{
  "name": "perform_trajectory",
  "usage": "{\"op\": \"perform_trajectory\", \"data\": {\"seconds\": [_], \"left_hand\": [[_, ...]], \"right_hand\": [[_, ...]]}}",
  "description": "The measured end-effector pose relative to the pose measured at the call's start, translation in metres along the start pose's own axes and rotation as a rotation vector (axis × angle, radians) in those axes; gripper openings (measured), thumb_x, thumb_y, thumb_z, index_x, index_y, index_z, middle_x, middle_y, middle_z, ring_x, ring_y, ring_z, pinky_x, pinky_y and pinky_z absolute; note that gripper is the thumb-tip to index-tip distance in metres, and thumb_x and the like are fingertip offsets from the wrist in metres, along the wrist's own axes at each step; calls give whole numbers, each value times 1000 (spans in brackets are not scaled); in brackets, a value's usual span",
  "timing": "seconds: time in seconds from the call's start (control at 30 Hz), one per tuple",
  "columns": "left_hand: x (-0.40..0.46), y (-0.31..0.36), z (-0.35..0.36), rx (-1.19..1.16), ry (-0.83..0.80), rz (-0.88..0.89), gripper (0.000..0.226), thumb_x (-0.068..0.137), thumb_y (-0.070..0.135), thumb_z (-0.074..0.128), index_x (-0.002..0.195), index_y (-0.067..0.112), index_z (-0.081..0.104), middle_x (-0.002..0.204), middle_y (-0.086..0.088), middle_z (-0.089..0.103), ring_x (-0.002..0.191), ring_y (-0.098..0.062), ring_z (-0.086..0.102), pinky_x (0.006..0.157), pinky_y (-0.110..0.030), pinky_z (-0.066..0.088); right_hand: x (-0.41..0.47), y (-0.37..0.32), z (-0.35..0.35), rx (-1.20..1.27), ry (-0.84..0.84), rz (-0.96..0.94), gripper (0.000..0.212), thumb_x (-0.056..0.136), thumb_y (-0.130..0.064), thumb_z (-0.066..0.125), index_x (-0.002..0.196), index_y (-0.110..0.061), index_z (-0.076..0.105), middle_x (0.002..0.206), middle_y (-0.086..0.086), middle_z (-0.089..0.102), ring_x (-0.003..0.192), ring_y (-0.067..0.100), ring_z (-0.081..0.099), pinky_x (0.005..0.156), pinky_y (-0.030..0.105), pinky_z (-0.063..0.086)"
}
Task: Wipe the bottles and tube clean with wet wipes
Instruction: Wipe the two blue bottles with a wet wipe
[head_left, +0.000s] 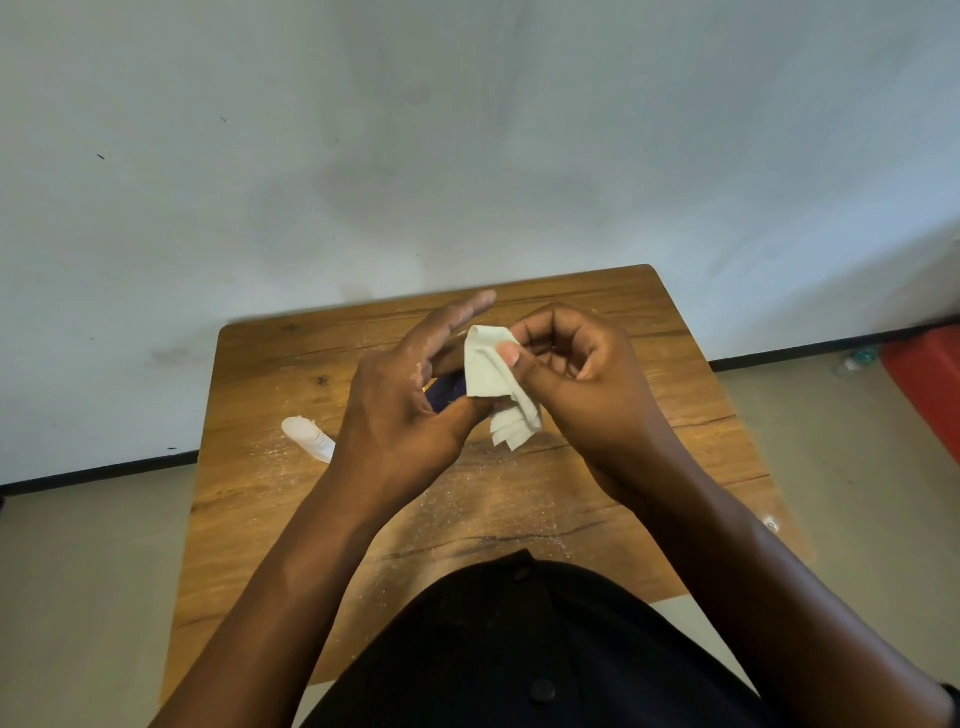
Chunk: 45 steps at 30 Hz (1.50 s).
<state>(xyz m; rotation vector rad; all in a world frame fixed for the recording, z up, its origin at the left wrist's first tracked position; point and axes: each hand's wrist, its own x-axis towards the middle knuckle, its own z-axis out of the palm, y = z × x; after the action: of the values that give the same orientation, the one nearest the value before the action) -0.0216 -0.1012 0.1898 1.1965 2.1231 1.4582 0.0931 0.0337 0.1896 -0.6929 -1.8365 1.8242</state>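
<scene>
Off-white wipe: a folded, crumpled off-white wet wipe (493, 382) hangs in the air above the middle of the wooden table, its layered lower edges pointing down toward the tabletop.
Right hand: the right hand (576, 379) is curled closed over the wipe's right side, thumb pressed onto the cloth from the front, the other fingers bent in behind it.
Left hand: the left hand (410, 395) meets the wipe from the left; its thumb presses the wipe's lower left corner while the fingers stretch forward and loosely apart. Pale powdery residue shows on these fingers.
Dark object: a dark blue item with a yellow mark (445, 392) sits in the left hand's palm, just left of the wipe and partly behind it. Too little shows to say whether it is a bottle or the tube.
White tube: a white, rounded plastic tube-like piece (306, 436) lies flat on the table, left of the wipe and just beyond the left wrist, part hidden by that wrist.
Table: a small brown wooden table with dark grain lines and rounded corners (649, 415) lies under the wipe, its surface sprinkled with fine pale dust, thickest below and left of the wipe.
Clothing: a black buttoned garment (519, 649) fills the near edge, below the wipe.
Red object: a red shape (924, 384) sits on the floor, far right of the wipe, past the table's edge.
</scene>
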Motion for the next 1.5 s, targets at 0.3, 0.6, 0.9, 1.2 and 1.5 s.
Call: {"op": "perform_trajectory", "data": {"seconds": [0.3,0.6,0.9,1.2,1.5], "left_hand": [[-2,4,-1,45,-1,19,71,82,17,86,142,41,56,108,47,65,111,15,64,92,-15,56],[-2,4,-2,46,2,27,80,76,10,88,144,38,57,112,36,68,113,10,66,93,-22,59],[-4,1,0,-6,20,-17,73,80,11,85,143,37,59,115,32,69,114,11,66,88,-15,58],[-4,4,0,3,16,-19,75,78,23,86,145,38,56,114,39,66,116,12,63,98,-26,57],[-1,2,0,-186,68,-21,70,79,13,87,140,30,59,132,8,71,120,1,67,100,-14,51]], "right_hand": [[-5,0,1,31,18,19,18,94,-7,75,108,2,69,99,24,73,89,39,74,73,48,64],[-6,-1,-2,27,-7,38,20,89,-12,80,107,-5,72,99,17,75,91,34,75,76,46,64],[-5,0,-1,16,8,55,18,89,-9,79,107,-5,75,98,17,76,88,31,76,75,44,66],[-5,2,3,-17,49,36,19,92,-15,78,108,-8,75,97,13,78,88,27,79,73,44,67],[-5,8,5,137,158,72,23,99,-6,68,122,-12,64,94,16,79,83,33,79,70,49,66]]}}
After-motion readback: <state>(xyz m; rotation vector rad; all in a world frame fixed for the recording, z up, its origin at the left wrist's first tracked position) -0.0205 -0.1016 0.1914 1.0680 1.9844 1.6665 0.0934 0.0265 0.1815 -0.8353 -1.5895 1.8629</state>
